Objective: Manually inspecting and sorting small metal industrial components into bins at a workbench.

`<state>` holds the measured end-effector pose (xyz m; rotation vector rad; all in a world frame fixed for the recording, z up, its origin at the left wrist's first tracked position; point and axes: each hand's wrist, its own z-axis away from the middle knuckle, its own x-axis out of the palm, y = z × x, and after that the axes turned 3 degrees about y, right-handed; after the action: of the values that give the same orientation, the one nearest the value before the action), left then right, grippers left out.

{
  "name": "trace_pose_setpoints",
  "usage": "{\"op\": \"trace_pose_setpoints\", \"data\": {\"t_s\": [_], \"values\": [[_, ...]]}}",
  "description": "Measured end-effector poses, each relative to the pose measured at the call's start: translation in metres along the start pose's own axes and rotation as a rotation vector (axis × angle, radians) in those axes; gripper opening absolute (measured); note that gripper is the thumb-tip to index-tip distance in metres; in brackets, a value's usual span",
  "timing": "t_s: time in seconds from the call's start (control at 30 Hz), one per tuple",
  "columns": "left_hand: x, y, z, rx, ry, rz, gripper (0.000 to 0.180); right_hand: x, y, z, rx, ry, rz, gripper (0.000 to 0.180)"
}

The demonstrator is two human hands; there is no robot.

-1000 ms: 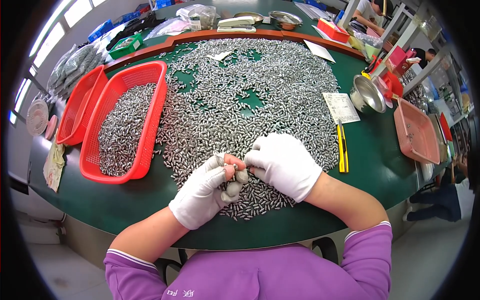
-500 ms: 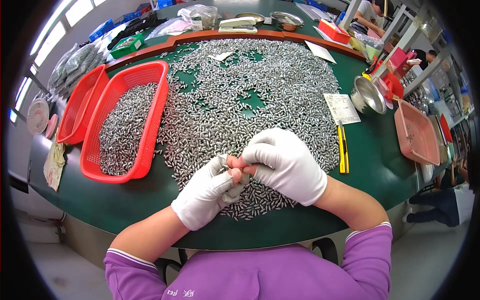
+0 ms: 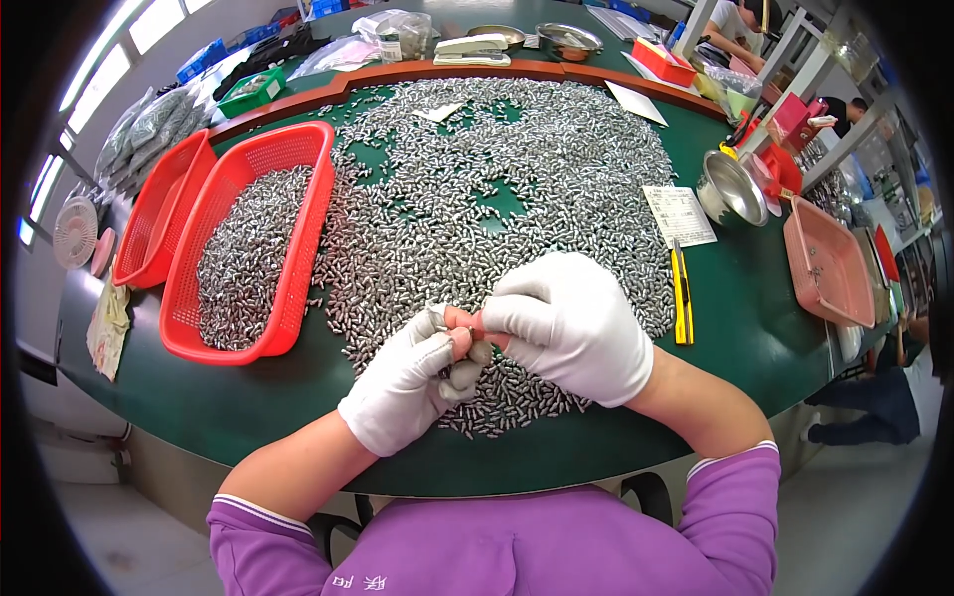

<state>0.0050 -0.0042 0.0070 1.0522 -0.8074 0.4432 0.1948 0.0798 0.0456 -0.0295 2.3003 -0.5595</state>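
Observation:
Small silvery metal parts [image 3: 517, 159], short and rounded, lie in a wide spread over the green table. Above the near part of this spread, my left hand [image 3: 412, 382] and my right hand [image 3: 576, 328] meet. Both wear white gloves that leave some fingertips bare. The thumb and fingertips of each hand are pinched together, and the tips touch or nearly touch. Whatever sits between them is too small and too covered to make out. To the left stands a red perforated basket [image 3: 316, 223] holding many of the same metal parts.
Another red basket [image 3: 164, 214] leans beside the full one. At the right lie a yellow cutter knife [image 3: 682, 298], a printed paper slip [image 3: 680, 216], a metal bowl [image 3: 733, 189] and a pink tray [image 3: 830, 263]. A stapler [image 3: 473, 48] rests behind the wooden rim [image 3: 437, 70].
My right hand has shifted very slightly and its fingertips have turned a little; the left fingertips have moved slightly left. The spread and baskets look the same.

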Motion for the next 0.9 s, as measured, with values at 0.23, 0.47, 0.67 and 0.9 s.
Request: {"op": "trace_pose_setpoints", "data": {"t_s": [0.23,0.47,0.67,0.9], "values": [[0.002,0.001,-0.001,-0.006,0.031,0.010,0.017,-0.003,0.011,0.010,0.081,-0.139,0.333,0.012],[0.001,0.001,0.000,0.028,0.011,0.034,0.019,0.010,0.011,0.018,0.208,-0.300,0.360,0.009],[-0.001,-0.001,-0.002,0.019,0.022,0.028,0.021,0.019,0.012,0.019,0.244,-0.272,0.311,0.007],[-0.001,0.000,-0.001,0.001,0.001,0.019,0.019,0.008,0.003,0.009,0.232,-0.034,0.090,0.010]]}}
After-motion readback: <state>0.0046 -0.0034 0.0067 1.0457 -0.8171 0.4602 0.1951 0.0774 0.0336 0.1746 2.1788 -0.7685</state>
